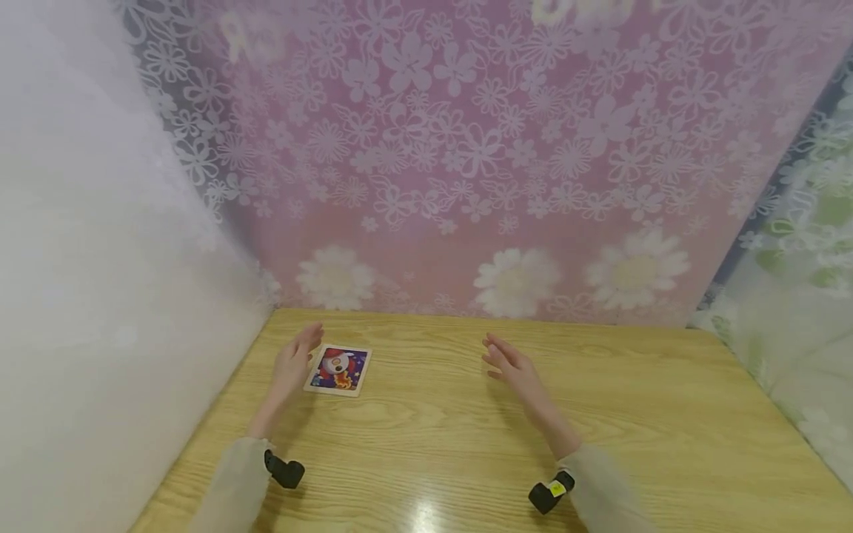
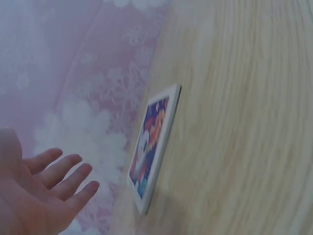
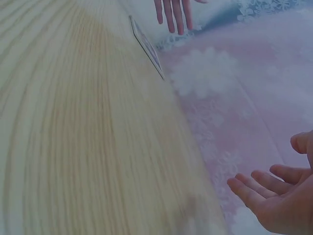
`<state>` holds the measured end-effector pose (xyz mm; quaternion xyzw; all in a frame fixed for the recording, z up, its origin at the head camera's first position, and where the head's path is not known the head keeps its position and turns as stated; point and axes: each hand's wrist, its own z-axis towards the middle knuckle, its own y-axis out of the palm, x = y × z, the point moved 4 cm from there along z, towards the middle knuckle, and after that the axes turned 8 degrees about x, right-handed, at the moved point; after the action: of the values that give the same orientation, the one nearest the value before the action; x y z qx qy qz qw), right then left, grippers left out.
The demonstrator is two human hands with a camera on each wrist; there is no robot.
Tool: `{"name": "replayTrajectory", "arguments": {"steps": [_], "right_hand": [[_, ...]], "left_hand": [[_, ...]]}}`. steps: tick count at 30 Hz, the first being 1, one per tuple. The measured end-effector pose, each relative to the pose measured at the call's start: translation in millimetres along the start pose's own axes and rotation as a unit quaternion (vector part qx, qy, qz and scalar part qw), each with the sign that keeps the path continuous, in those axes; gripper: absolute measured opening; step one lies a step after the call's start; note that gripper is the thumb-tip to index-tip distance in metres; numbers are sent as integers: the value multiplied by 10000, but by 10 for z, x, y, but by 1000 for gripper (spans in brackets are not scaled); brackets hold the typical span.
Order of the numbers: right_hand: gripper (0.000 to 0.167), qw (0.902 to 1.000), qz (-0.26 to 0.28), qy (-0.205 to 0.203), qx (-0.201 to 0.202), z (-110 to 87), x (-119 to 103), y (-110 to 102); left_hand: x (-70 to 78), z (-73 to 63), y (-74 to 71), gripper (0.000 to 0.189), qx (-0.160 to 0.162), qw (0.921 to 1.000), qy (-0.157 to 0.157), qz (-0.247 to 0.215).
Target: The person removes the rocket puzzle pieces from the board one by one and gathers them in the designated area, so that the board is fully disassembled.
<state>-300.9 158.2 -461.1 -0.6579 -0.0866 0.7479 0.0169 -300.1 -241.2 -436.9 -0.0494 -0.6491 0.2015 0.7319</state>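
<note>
A flat square picture puzzle board with a pale border lies on the left of the wooden table. Its picture has red, white and orange shapes on dark blue. My left hand hovers just left of the board, fingers extended and apart from it. In the left wrist view the left hand shows its palm with nothing in it, and the board appears edge-on beyond the fingertips. My right hand is held over the table well to the right of the board, with fingers loosely extended and holding nothing.
The wooden table ends at a pink flowered backdrop. A white sheet rises along the left side, and a flowered sheet along the right. Each sleeved wrist wears a small black camera.
</note>
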Motion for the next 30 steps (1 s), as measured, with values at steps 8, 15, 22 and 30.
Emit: {"name": "replayTrajectory", "arguments": {"steps": [8,15,22,30], "right_hand": [[55,9986,278,273,-355,141,119,429],[53,9934,674,754,-537,220,210,814],[51,9829,1195,1089,-883,270,296,1086],[51,9732,1550,1234,-1165,296,293,1304]], "left_hand": [[-396,62,-104,80,-154,9991,-377,132],[-524,52,-176,85,-212,9968,-719,277],[-571,69,-173,91,-257,9946,-938,355],[-533,72,-139,87,-242,9943,-957,404]]}}
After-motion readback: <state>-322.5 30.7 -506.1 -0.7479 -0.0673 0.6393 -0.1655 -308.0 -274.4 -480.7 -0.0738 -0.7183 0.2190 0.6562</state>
